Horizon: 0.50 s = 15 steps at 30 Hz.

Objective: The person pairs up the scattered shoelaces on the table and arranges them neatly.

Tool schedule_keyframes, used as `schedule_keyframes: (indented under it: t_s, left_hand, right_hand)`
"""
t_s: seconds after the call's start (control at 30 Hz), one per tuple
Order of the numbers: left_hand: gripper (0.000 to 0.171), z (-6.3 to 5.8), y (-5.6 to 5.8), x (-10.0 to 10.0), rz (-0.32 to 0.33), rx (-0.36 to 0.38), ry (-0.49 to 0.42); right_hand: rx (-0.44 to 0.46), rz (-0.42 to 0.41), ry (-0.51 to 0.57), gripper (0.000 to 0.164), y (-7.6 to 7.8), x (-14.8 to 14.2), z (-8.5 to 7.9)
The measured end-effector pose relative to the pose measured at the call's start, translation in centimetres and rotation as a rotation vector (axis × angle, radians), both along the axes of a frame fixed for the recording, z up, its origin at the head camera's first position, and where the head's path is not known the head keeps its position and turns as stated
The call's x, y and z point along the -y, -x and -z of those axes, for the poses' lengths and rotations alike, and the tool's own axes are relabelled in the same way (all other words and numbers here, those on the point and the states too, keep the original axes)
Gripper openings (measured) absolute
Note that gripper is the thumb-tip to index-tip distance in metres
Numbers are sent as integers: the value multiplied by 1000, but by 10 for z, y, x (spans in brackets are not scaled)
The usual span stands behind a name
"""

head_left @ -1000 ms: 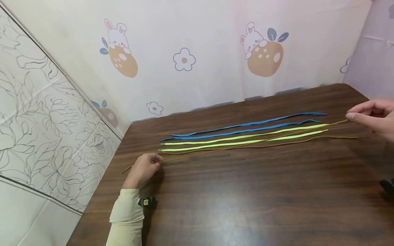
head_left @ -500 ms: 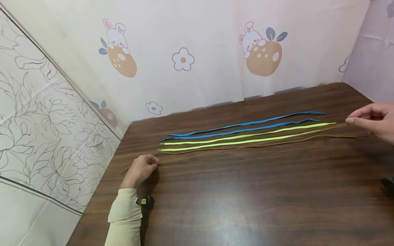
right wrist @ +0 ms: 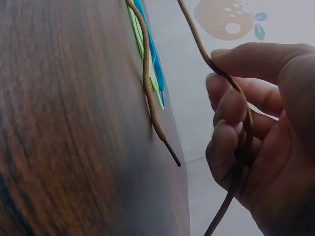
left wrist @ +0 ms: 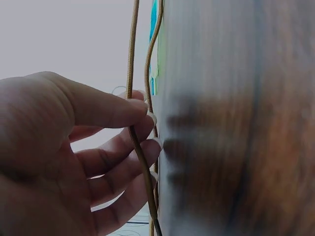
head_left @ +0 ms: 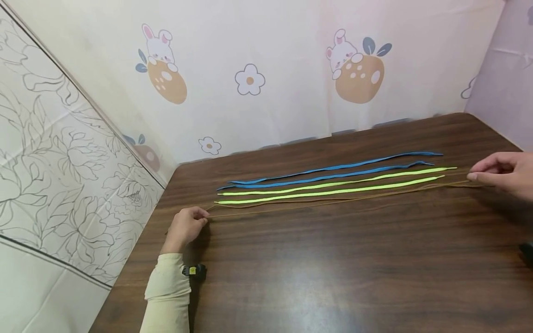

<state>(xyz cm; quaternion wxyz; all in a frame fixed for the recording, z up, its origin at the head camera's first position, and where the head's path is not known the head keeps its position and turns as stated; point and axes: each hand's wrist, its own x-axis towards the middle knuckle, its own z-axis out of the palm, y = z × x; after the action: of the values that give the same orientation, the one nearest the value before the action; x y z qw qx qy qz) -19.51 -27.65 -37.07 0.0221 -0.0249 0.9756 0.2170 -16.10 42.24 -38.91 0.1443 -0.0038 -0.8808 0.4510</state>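
Note:
A brown round shoelace (left wrist: 132, 54) is stretched between both hands, above the near side of the row of laces. My left hand (head_left: 186, 227) pinches it near one end between thumb and index finger, the other fingers loosely bent. At the right, my right hand (head_left: 505, 173) pinches the same lace, whose tail runs down past the palm in the right wrist view. A second brown shoelace (right wrist: 147, 88) lies on the table just beyond it, its dark tip showing. Farther back lie two flat yellow-green shoelaces (head_left: 333, 192) and two blue shoelaces (head_left: 329, 178), roughly parallel.
The dark wooden table (head_left: 312, 277) extends toward the person. Behind it hangs a pale curtain (head_left: 291, 83) printed with rabbits and flowers, and a flower-patterned panel (head_left: 62, 138) stands along the left edge.
My right hand has come nearer the person, so the held brown lace no longer crosses over the yellow-green ones. My left hand has shifted slightly left, still pinching its end.

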Motion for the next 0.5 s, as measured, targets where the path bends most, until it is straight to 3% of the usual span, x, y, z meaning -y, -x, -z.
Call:
schedule_keyframes:
  t_s: [0.3,0.4,0.5]
  left_hand:
    - [16,1,1,2,-30,-5,-2]
    - [18,2,3,3,-29,-10,-6]
    - [18,2,5,3,-30,-14,-8]
  right_hand:
    - [106,-51,-202,15,2,-4,5]
    - [100,-89,-178,21,2,-6,6]
    - [95,-112,-126,37,1,-8,7]
